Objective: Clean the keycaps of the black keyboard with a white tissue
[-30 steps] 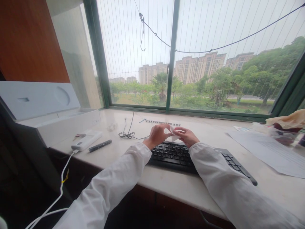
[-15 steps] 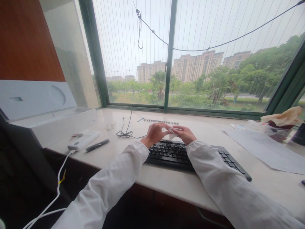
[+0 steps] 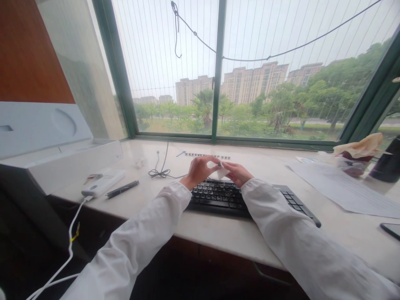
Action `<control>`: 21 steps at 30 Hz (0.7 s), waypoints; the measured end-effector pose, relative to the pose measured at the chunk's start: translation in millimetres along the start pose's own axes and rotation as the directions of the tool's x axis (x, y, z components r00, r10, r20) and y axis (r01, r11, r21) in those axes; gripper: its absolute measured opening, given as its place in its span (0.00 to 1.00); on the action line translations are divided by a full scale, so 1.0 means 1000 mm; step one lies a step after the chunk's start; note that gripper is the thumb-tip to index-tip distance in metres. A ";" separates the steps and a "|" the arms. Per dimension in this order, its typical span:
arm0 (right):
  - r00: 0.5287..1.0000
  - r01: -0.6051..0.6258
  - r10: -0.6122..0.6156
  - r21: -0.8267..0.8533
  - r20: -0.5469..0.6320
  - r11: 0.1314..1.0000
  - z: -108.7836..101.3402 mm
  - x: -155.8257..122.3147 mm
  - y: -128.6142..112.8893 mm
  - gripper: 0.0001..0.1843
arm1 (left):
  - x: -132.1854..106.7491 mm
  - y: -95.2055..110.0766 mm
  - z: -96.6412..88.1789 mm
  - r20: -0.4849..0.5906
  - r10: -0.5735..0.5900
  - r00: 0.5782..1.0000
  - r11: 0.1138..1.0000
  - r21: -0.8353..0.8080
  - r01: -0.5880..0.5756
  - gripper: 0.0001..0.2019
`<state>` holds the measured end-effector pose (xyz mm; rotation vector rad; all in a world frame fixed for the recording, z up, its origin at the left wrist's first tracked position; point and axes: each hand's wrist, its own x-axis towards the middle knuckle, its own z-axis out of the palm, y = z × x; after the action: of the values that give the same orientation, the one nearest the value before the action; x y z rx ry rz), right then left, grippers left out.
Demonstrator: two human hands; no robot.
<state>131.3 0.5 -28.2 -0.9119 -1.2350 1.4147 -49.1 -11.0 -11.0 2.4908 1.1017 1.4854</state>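
Over the back edge of a black keyboard [image 3: 215,196], my two hands meet with their fingertips close together. My left hand [image 3: 199,171] pinches a small dark keycap [image 3: 219,163] between thumb and forefinger. A white tissue [image 3: 222,172] hangs from the closed fingers of my right hand [image 3: 240,174], against the keycap. Behind the hands, a row of dark keycaps [image 3: 225,158] lies along the desk, partly hidden by my left hand. Some key places near the keyboard's back are covered by my hands.
On the left are a black pen [image 3: 123,189], a white power bank [image 3: 103,183] with keys on it, and an open white box [image 3: 78,160]. A coiled cable [image 3: 161,172] lies left of my hands. Paper [image 3: 340,187], a dark bottle [image 3: 389,162] and a phone [image 3: 392,230] are at right.
The view has shifted slightly to the right. My fingers have parted a little, and the dark keycap now shows between them beside the tissue.
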 end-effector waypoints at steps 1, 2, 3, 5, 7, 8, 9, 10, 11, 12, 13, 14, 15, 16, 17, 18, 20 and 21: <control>1.000 0.004 -0.004 -0.005 0.023 1.000 0.001 -0.001 -0.001 0.19 | 0.000 0.000 0.000 0.003 0.003 1.000 1.000 0.007 -0.003 0.08; 0.999 0.006 -0.006 -0.011 0.041 1.000 0.001 -0.002 -0.001 0.21 | 0.000 0.000 0.000 0.005 0.006 1.000 1.000 0.018 -0.006 0.07; 0.999 0.009 -0.009 -0.018 0.052 1.000 0.002 -0.003 -0.002 0.23 | -0.001 -0.001 0.000 0.006 0.009 1.000 0.999 0.032 -0.009 0.07; 0.998 0.015 -0.012 -0.037 0.065 0.999 0.003 -0.005 -0.003 0.25 | -0.002 -0.001 0.000 0.008 0.014 1.000 0.998 0.069 -0.014 0.06; 0.997 0.024 -0.020 -0.056 0.071 0.998 0.002 -0.005 -0.003 0.26 | -0.002 0.000 0.000 0.008 0.017 1.000 0.994 0.105 -0.018 0.06; 0.997 0.032 -0.028 -0.067 0.069 0.997 0.002 -0.005 -0.002 0.27 | -0.002 0.000 0.000 0.008 0.019 1.000 0.993 0.118 -0.020 0.06; 0.997 0.043 -0.038 -0.083 0.063 0.996 0.002 -0.005 -0.002 0.27 | -0.002 0.000 0.000 0.009 0.020 1.000 0.992 0.127 -0.021 0.06; 0.997 0.056 -0.051 -0.103 0.052 0.993 0.001 -0.004 -0.001 0.28 | -0.003 0.001 0.000 0.012 0.021 1.000 0.991 0.133 -0.022 0.06; 0.997 0.069 -0.065 -0.126 0.035 0.990 0.000 -0.003 0.000 0.28 | -0.003 0.001 0.000 0.018 0.021 1.000 0.990 0.137 -0.023 0.06; 0.997 0.082 -0.081 -0.152 0.013 0.985 -0.001 -0.002 0.001 0.29 | -0.003 0.002 -0.001 0.024 0.020 1.000 0.990 0.139 -0.023 0.06; 0.995 0.092 -0.095 -0.179 -0.011 0.980 -0.002 -0.002 0.002 0.30 | -0.003 0.003 -0.001 0.030 0.020 0.999 0.990 0.141 -0.024 0.06; 0.994 0.099 -0.108 -0.202 -0.035 0.974 -0.002 -0.001 0.003 0.31 | -0.003 0.003 -0.001 0.036 0.021 0.999 0.990 0.141 -0.025 0.06; 0.991 0.104 -0.119 -0.219 -0.055 0.970 -0.003 -0.001 0.004 0.31 | -0.003 0.004 -0.002 0.039 0.023 0.999 0.990 0.138 -0.028 0.06; 0.989 0.110 -0.130 -0.229 -0.070 0.967 -0.003 0.000 0.004 0.31 | -0.003 0.004 -0.001 0.040 0.028 0.999 0.991 0.132 -0.033 0.06; 0.987 0.118 -0.141 -0.230 -0.083 0.966 -0.004 0.000 0.004 0.30 | -0.003 0.004 -0.001 0.038 0.033 0.999 0.992 0.120 -0.037 0.06; 0.984 0.128 -0.151 -0.222 -0.091 0.967 -0.003 0.000 0.005 0.29 | -0.003 0.004 -0.001 0.033 0.036 0.999 0.994 0.102 -0.039 0.06; 0.980 0.151 -0.172 -0.193 -0.098 0.970 -0.003 0.000 0.005 0.27 | -0.004 0.004 0.001 0.014 0.028 1.000 0.998 0.057 -0.028 0.06; 0.978 0.163 -0.183 -0.176 -0.101 0.971 -0.002 0.000 0.005 0.27 | -0.004 0.004 0.002 0.000 0.015 1.000 0.999 0.031 -0.015 0.07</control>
<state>132.6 0.9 -33.4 -0.9617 -1.3251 1.1176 -46.5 -15.4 -13.3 2.5252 1.1175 1.4842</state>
